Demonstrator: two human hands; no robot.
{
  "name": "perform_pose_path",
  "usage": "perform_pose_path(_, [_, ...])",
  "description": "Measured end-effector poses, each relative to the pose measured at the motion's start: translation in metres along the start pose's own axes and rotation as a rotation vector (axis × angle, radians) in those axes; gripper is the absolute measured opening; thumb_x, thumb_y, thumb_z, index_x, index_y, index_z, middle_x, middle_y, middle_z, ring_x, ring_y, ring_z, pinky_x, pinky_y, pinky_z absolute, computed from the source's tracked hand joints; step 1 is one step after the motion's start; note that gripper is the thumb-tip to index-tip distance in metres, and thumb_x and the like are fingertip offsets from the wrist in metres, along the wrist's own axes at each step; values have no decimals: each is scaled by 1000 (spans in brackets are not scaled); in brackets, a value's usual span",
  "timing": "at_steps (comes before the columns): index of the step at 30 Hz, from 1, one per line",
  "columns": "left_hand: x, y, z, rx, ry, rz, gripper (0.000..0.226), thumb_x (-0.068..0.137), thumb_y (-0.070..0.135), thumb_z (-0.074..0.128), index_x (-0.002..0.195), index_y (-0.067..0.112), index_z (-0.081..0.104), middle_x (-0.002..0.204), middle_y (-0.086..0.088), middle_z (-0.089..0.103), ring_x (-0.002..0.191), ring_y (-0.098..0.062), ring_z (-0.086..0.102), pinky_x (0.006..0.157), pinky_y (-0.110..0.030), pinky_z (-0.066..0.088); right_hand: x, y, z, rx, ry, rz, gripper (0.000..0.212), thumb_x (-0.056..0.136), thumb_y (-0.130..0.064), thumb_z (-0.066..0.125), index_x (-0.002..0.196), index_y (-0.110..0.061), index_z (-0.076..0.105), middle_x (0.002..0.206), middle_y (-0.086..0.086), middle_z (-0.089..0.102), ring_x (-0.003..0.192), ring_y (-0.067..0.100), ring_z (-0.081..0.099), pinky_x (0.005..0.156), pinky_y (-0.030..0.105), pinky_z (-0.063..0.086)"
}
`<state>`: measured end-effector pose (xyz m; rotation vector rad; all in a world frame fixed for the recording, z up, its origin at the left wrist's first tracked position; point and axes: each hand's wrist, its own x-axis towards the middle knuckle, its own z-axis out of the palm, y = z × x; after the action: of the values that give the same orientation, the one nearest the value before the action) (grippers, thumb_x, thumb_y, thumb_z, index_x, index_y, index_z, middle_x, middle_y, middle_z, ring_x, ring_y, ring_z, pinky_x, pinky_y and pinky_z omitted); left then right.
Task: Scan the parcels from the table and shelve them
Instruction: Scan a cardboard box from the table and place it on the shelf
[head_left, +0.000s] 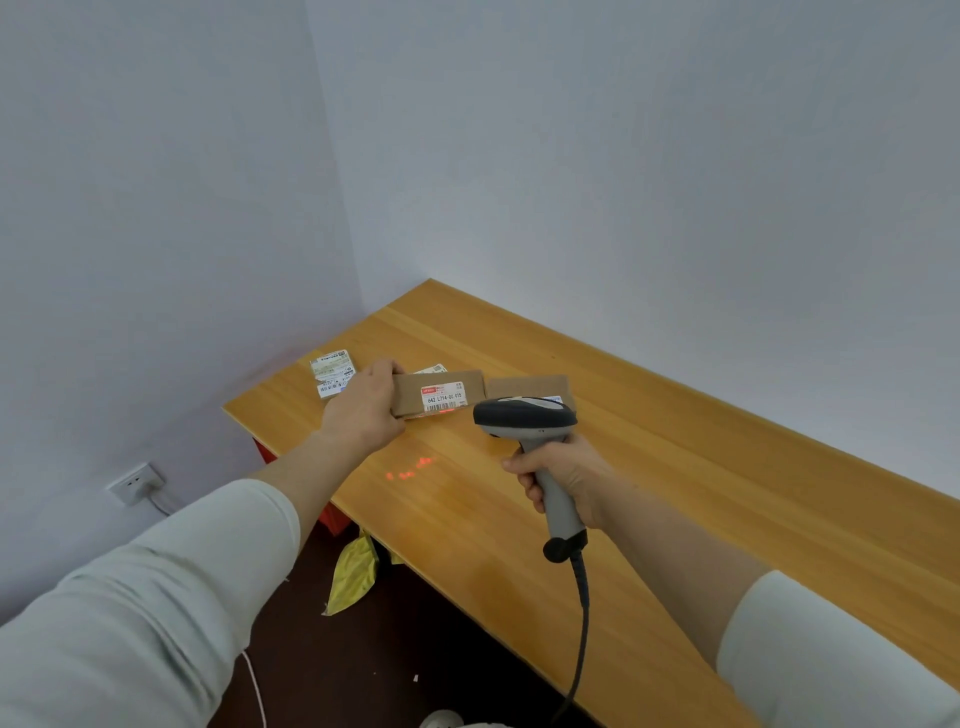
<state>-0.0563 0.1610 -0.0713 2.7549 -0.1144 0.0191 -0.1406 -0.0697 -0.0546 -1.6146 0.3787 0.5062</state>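
While the left hand (363, 410) grips the stiff, seemingly light cardboard parcel (439, 394) by its end near the tabletop (675, 493) corner, the right hand (563, 480) holds the barcode scanner (524, 415).

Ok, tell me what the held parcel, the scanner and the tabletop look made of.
The parcel: brown cardboard, matte, with a white paper label. The scanner: likely moulded plastic, dark grey head, lighter grey handle, faint sheen. The tabletop: wood or wood-look laminate, lengthwise grain lines, soft glare on its surface.

The held parcel (439, 393) bears a label (443, 398) reading "642 L714-00 015".
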Motion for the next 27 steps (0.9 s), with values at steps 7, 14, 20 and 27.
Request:
perform_pose_path(7, [-1,-4,2,14,-3,-4,49,79,15,70,118,19,39,117,-2,52,101,-20,52,69,-37,50,-3,-4,4,-13,6,0,20,78,-2,72,67,-6,56,52,5,54,42,14,46,46,23,43])
perform_pose_path(14, [-1,-5,1,26,-12,-6,49,80,14,69,118,18,38,116,-2,52,95,-18,50,67,-36,48,-4,-6,5,-9,8,-6,20,78,-2,72,67,-8,56,52,5,54,42,14,47,48,23,43])
perform_pose_path(20, [-4,-6,-2,40,-7,-12,48,81,14,68,118,18,39,115,-2,53,96,-19,52,65,-35,48,-7,-6,6,-31,-5,3,21,78,-2,71,66,-8,55,52,5,54,42,14,46,47,22,43])
perform_pose_path(27, [-7,-8,-5,63,1,-7,48,81,13,67,119,19,39,115,-1,52,101,-19,52,68,-38,51,-10,-10,7,-40,-15,7,23,79,-2,72,64,-7,55,50,5,53,41,14,46,47,22,43])
